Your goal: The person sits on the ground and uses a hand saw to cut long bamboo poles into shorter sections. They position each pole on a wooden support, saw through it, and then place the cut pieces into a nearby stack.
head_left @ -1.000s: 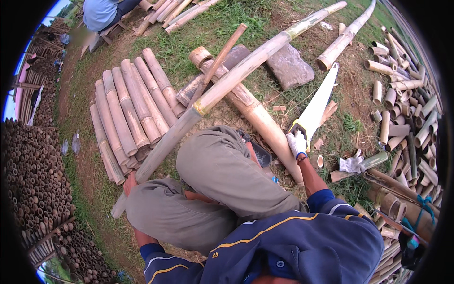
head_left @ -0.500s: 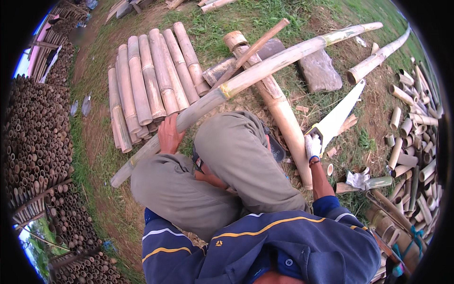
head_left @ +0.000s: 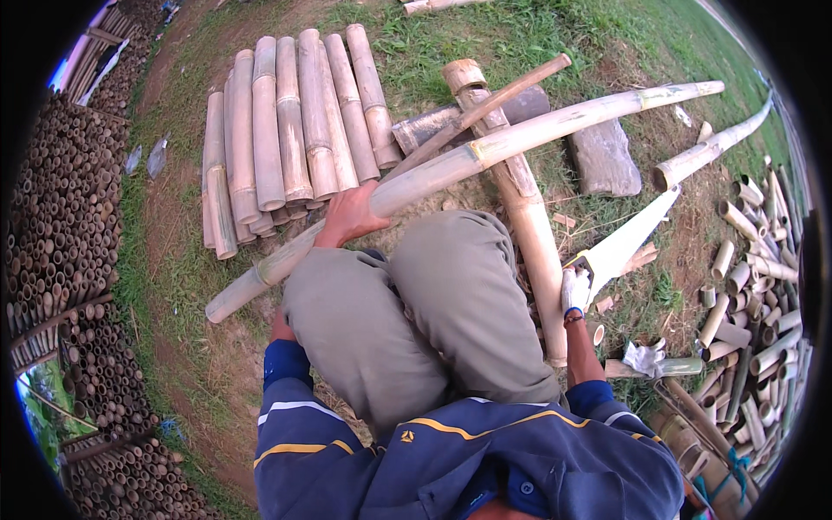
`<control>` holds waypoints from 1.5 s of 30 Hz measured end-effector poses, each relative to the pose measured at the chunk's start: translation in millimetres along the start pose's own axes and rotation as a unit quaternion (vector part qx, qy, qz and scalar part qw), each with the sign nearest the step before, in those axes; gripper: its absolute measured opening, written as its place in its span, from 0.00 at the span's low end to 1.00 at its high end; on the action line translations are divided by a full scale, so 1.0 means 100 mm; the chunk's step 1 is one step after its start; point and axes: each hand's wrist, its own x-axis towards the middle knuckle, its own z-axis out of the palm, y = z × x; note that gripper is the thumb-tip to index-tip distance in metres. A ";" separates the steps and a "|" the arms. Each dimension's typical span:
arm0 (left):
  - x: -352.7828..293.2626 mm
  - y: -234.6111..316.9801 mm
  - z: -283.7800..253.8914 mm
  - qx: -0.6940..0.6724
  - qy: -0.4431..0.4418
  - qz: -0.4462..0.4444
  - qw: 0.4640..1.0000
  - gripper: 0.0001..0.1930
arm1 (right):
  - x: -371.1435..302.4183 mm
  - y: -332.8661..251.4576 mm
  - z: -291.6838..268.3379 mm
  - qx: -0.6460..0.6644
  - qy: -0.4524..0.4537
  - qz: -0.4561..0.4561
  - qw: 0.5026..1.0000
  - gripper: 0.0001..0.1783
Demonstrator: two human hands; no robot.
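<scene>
A long bamboo pole (head_left: 433, 178) slants from lower left to upper right in front of my knees. My left hand (head_left: 354, 214) is bare and wraps round this pole near its lower part, its fingers partly hidden. Under the pole, crossing it, lies a thicker bamboo log (head_left: 530, 227) with a notched far end. A thin bamboo stick (head_left: 485, 106) leans across that log. To the log's right, my right hand (head_left: 575, 288), in a white glove, grips the handle of a hand saw (head_left: 628, 234). The saw's pale blade points up and right, apart from the pole.
Several cut bamboo lengths (head_left: 290, 121) lie in a row at the far left. A grey stone block (head_left: 605, 158) sits beyond the pole. Another pole (head_left: 715, 143) lies at the far right, above a heap of offcuts (head_left: 754, 269). Stacked bamboo (head_left: 65, 199) lines the left side.
My left hand has moved right and up along the pole. My knees have come closer together and the view has shifted slightly. The saw stays in my right hand.
</scene>
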 end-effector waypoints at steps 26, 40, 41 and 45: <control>0.34 0.32 0.22 0.011 0.030 0.059 0.998 0.38 | 0.01 0.02 -0.08 -0.014 -0.051 -0.012 0.999 0.27; -0.17 -0.16 -0.06 -0.006 0.022 -0.002 1.000 0.39 | 0.16 0.42 -0.41 0.159 -0.097 -0.074 0.980 0.21; -0.29 -0.26 -0.10 0.007 0.018 -0.014 1.000 0.40 | 0.00 0.16 -0.62 0.194 -0.110 -0.070 0.972 0.23; -0.12 -0.39 -0.25 -0.052 -0.071 0.031 0.996 0.41 | -0.20 -0.03 -1.42 0.287 -0.131 -0.035 0.948 0.36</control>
